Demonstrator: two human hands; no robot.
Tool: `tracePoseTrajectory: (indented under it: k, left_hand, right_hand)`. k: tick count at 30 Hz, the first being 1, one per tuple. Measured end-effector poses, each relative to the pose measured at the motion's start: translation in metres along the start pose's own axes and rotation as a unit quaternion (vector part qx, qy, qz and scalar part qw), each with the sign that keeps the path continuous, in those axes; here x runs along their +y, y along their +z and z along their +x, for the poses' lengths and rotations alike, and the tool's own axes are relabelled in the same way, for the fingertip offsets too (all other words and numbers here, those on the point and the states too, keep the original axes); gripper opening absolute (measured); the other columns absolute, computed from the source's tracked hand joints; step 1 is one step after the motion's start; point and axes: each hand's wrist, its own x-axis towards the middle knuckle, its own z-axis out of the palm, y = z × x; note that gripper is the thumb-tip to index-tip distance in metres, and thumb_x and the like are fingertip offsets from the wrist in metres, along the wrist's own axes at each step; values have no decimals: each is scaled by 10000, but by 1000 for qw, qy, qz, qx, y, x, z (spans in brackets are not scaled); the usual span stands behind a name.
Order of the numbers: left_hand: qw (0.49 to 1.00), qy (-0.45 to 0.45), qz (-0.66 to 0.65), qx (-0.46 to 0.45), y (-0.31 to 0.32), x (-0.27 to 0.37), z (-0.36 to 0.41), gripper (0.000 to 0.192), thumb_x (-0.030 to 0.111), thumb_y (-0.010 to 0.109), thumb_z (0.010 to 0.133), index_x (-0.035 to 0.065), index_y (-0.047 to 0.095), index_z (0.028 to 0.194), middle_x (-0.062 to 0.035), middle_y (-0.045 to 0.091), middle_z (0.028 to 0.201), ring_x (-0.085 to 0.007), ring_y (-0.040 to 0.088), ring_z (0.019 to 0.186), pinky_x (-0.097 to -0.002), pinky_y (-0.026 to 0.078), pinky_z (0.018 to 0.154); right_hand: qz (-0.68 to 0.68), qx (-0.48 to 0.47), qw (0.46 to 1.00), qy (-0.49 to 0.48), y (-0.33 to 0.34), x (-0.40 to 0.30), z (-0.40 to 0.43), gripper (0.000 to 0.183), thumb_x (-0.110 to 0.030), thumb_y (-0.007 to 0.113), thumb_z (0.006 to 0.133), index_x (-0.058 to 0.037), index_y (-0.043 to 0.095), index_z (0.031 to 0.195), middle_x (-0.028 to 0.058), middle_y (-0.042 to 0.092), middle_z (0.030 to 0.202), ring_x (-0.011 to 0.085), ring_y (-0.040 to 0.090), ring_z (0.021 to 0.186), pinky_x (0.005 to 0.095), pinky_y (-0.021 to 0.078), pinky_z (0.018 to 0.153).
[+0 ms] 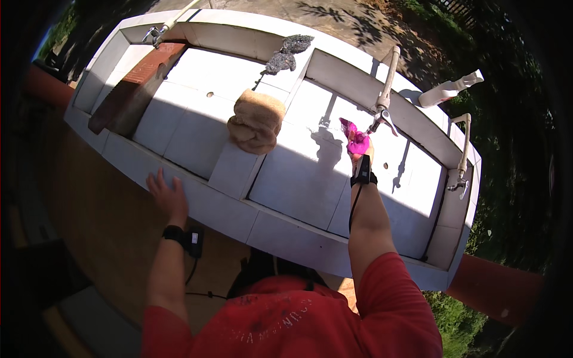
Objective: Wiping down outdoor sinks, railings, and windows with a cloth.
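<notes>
My right hand [361,150] is shut on a bright pink cloth [357,139], right below the spout of the middle faucet [383,117] over the tiled right basin [304,188]. Some water seems to splash to the cloth's left. My left hand [168,194] rests on the tiled front rim [210,206] of the washing trough with its fingers apart, holding nothing. On the divider between the basins lies a folded tan cloth [257,121]. Both wrists carry black straps with small devices and cables.
Grey scouring pads [286,56] lie at the divider's far end. A ridged reddish washboard slab [136,87] slants across the left basin. A white spray bottle [450,89] lies on the back rim. Other faucets stand at the left [156,35] and right [459,181].
</notes>
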Motion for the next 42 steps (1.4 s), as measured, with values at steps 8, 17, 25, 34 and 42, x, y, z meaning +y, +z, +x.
tracePoseTrajectory:
  k: [8, 17, 25, 34, 42]
  left_hand:
    - [1000, -7, 19, 5, 2, -6, -4, 490, 230, 555, 849, 66, 434, 1295, -217, 325, 1390, -370, 253, 1328, -457, 274, 1064]
    - [999, -9, 31, 17, -1, -16, -5, 485, 228, 562, 844, 66, 450, 1288, -228, 333, 1382, -377, 260, 1323, -466, 273, 1064]
    - [1000, -2, 16, 4, 1, -4, -3, 480, 235, 555, 850, 62, 451, 1286, -235, 336, 1378, -386, 262, 1319, -477, 266, 1063]
    - [1000, -9, 2, -6, 1, 5, 0, 481, 255, 547, 857, 58, 451, 1285, -235, 337, 1377, -385, 262, 1318, -470, 266, 1062]
    - [1000, 8, 2, 10, -3, -5, -3, 476, 257, 546, 857, 67, 455, 1284, -231, 344, 1376, -389, 265, 1315, -469, 269, 1060]
  right_hand:
    - [-194, 30, 979, -46, 8, 18, -9, 295, -365, 452, 894, -84, 524, 842, 84, 577, 726, 202, 506, 527, 310, 396, 431]
    - [-256, 27, 963, 74, 10, 15, -36, 431, -250, 519, 788, -70, 497, 1179, 171, 536, 1200, 378, 528, 1101, 656, 382, 851]
    - [-162, 65, 984, -18, -8, -11, -9, 385, -346, 600, 851, -109, 541, 1148, 132, 586, 1123, 324, 565, 985, 584, 462, 817]
    - [-39, -30, 998, 44, -19, -16, 6, 342, -282, 501, 846, -58, 526, 1102, 124, 574, 1016, 275, 556, 835, 406, 506, 660]
    - [-246, 55, 967, -30, 7, 9, -10, 244, -332, 464, 893, -129, 553, 792, 22, 565, 652, 199, 493, 469, 303, 421, 418]
